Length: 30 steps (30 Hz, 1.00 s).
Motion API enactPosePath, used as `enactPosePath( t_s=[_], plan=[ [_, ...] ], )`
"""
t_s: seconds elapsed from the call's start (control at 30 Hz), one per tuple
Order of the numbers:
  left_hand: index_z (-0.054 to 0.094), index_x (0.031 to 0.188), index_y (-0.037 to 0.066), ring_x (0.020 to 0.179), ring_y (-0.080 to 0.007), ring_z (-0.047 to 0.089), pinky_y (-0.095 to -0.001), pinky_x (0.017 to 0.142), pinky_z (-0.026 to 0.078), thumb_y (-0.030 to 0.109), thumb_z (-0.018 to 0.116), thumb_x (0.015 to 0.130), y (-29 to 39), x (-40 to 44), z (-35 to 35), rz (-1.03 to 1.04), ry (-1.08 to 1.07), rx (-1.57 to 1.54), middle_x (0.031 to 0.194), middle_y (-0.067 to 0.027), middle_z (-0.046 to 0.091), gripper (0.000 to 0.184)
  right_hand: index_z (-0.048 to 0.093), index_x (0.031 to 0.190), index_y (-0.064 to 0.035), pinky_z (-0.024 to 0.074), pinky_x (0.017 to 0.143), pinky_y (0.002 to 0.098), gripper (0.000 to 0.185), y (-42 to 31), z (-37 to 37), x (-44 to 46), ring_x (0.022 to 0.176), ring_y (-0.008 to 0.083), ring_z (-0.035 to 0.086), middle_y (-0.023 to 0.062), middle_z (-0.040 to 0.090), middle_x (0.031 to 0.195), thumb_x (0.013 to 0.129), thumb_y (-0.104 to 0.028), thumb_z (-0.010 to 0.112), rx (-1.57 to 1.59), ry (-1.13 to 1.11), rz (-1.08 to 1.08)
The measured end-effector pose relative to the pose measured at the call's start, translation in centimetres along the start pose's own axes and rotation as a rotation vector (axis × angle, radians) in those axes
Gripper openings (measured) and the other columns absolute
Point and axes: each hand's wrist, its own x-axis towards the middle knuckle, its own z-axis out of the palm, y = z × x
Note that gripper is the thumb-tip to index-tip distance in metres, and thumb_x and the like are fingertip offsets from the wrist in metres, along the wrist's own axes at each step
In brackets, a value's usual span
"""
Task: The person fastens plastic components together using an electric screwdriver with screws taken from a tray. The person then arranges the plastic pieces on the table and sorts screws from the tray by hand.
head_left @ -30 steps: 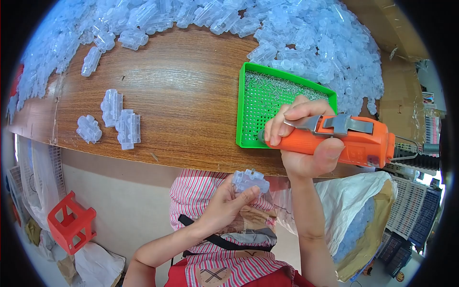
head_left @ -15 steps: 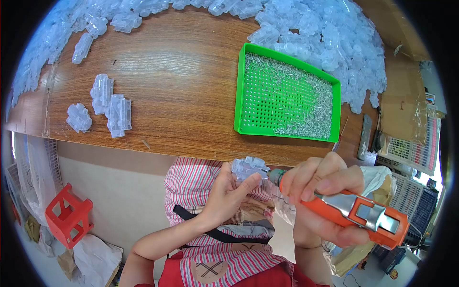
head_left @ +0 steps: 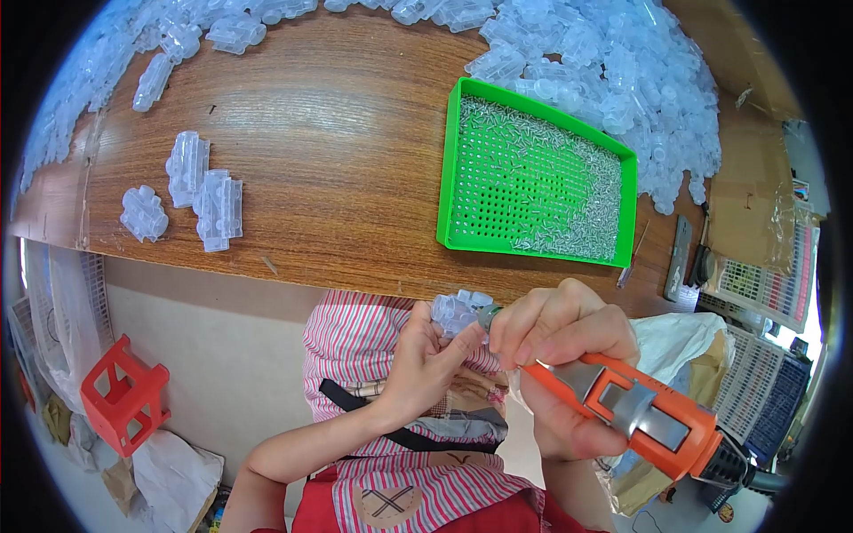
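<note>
My left hand holds a clear plastic part between thumb and fingers, just off the table's front edge. In my right hand is an orange electric screwdriver, its grey-green nose against the right side of that part. The tip of the tool is hidden. Beyond my right hand, a green perforated tray holds many small silver screws. Three clear parts lie apart from the others at the left of the table.
A large heap of clear parts runs along the back of the brown table. Dark-handled tools lie right of the tray. A red stool stands at the lower left. An open sack is at the right.
My right hand has brought the screwdriver from over the tray down and left to the part in my left hand. The tray and table sit higher in view.
</note>
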Motion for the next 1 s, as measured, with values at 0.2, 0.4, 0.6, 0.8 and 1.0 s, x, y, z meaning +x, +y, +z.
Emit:
enactPosePath(
  t_s=[0.2,0.4,0.6,0.8,1.0],
  plan=[
    [0.040,0.110,-0.002,0.088,-0.0101,0.058,-0.0251,0.075,0.049,0.004,0.055,0.092,0.2,-0.1,0.1,-0.013,0.007,-0.005,0.098,-0.0085,0.060,0.023,0.054,0.088,-0.0014,0.0451,0.057,0.0338,0.071,0.0,0.0,0.0,0.065,0.0203,0.056,0.0077,0.050,0.077,0.066,-0.068,0.068,-0.011,-0.041,0.027],
    [0.043,0.113,-0.002,0.093,-0.0101,0.058,-0.0254,0.080,0.049,0.007,0.058,0.092,0.6,-0.3,-0.6,-0.075,-0.025,0.069,0.104,-0.0078,0.059,0.027,0.057,0.092,0.0052,0.0472,0.057,0.0347,0.069,-0.9,-0.2,1.5,0.064,0.0207,0.056,0.0090,0.050,0.074,0.075,-0.062,0.064,0.235,0.085,0.037],
    [0.045,0.119,-0.001,0.099,-0.0097,0.057,-0.0264,0.086,0.047,0.014,0.058,0.093,2.0,-0.5,-1.1,-0.240,-0.155,0.071,0.111,-0.0076,0.059,0.033,0.051,0.100,0.0014,0.0466,0.051,0.0347,0.076,0.3,-2.2,6.2,0.058,0.0196,0.053,0.0080,0.048,0.075,0.080,-0.071,0.048,0.216,0.014,-0.241],
    [0.050,0.115,0.004,0.083,-0.0065,0.054,-0.0231,0.073,0.045,0.022,0.053,0.095,1.3,-0.1,-1.2,-0.261,-0.169,0.084,0.096,-0.0005,0.059,0.027,0.051,0.098,0.0008,0.0460,0.050,0.0347,0.073,3.1,-1.8,7.0,0.057,0.0196,0.052,0.0077,0.048,0.073,0.080,-0.070,0.049,0.134,0.108,-0.069],
    [0.053,0.110,0.003,0.086,-0.0053,0.053,-0.0234,0.075,0.046,0.019,0.054,0.095,1.4,0.1,-1.9,-0.272,-0.209,0.106,0.097,0.0007,0.057,0.023,0.052,0.096,-0.0001,0.0451,0.049,0.0337,0.073,3.8,-1.8,7.0,0.056,0.0188,0.051,0.0073,0.048,0.072,0.080,-0.071,0.049,0.177,0.138,-0.075]
  ],
)
